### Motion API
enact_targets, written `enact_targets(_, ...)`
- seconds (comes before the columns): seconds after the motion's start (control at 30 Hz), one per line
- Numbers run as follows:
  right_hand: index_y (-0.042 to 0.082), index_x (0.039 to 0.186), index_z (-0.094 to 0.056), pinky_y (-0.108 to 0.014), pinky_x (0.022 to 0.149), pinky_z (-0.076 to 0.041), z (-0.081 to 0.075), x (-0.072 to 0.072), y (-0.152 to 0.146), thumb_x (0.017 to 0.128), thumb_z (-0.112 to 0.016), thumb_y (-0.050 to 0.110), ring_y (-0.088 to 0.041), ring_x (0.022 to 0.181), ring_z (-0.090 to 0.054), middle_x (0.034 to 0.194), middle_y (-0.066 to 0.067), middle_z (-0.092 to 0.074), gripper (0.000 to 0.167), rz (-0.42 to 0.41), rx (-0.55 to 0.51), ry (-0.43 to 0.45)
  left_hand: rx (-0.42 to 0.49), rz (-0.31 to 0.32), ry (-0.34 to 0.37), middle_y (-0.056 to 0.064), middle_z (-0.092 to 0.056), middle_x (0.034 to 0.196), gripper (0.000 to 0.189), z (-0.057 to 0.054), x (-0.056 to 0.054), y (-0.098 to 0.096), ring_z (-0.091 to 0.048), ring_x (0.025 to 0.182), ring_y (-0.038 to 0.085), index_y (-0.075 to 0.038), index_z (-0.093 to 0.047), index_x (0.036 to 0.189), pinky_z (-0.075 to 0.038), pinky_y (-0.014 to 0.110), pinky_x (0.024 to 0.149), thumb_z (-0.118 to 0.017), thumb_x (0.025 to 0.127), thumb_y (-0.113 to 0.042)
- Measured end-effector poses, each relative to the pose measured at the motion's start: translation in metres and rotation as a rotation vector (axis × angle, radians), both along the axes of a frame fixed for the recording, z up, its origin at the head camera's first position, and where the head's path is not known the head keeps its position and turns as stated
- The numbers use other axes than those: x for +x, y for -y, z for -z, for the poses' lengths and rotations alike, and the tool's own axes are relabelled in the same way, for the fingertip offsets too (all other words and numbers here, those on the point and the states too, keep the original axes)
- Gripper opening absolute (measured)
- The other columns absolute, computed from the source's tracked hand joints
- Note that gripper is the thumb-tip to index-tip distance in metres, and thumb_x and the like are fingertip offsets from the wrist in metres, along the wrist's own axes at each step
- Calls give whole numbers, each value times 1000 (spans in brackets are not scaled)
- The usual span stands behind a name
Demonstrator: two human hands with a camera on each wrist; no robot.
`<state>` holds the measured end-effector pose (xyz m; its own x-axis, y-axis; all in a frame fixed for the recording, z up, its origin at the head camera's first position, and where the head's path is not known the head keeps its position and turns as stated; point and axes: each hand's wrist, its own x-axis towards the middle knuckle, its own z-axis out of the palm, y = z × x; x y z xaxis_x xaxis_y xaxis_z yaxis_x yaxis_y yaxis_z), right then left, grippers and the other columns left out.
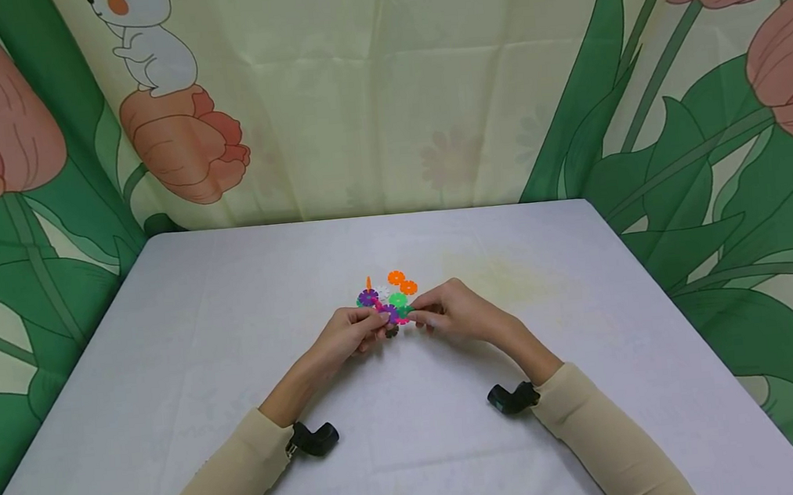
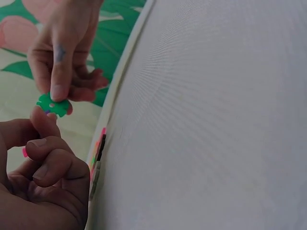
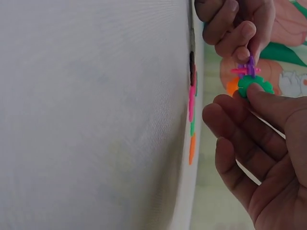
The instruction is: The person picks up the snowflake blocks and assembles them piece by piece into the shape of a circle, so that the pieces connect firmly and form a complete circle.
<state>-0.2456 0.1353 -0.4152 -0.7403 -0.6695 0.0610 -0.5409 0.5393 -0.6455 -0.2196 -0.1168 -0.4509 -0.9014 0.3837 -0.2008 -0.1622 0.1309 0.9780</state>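
Note:
Both hands meet over the middle of the table, at a small build of notched plastic snowflake discs. My left hand [image 1: 349, 333] pinches the build by a purple disc [image 3: 251, 68], with a pink disc [image 3: 236, 71] crossing it. Opposite, the thumb and forefinger of my right hand [image 1: 460, 310] pinch a green disc [image 3: 263, 84], whose edge meets the purple one. Whether the two are slotted together cannot be told. Another purple disc [image 1: 369, 297] and an upright orange disc [image 1: 368, 283] show above my left fingers in the head view.
Loose discs lie flat just beyond the hands: two orange ones [image 1: 396, 277], a light green one [image 1: 397, 300] and a black one [image 1: 393, 332] nearer me. The white-covered table [image 1: 414, 450] ends at a flower-printed curtain [image 1: 384, 107].

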Motion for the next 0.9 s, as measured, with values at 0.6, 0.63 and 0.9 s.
enact_targets(0.6,2,108,-81,-19,72,-59,2,3,4,99,-73,6,-15,71,-72,84,-8,-79,13,-5,-11,-87,19,-7,-19,-3,-62,73,35,2,0,2,-38,60,10,8,-69,101,-31,21,55,-64,107,-26)
enact_targets(0.63,2,109,-81,-19,72,-59,2,3,4,99,-73,5,-14,71,-72,84,-8,-79,13,-4,-12,-93,19,-6,-21,-3,-62,73,35,2,0,2,-38,60,10,9,-68,101,-31,21,56,-64,107,-26)
enact_targets(0.9,1,109,-81,-19,74,-60,3,5,6,99,-72,5,-12,70,-72,83,-9,-79,14,-15,-46,-117,57,-5,11,-6,-61,72,31,1,0,2,-36,60,9,8,-70,107,-28,21,56,-64,106,-23)
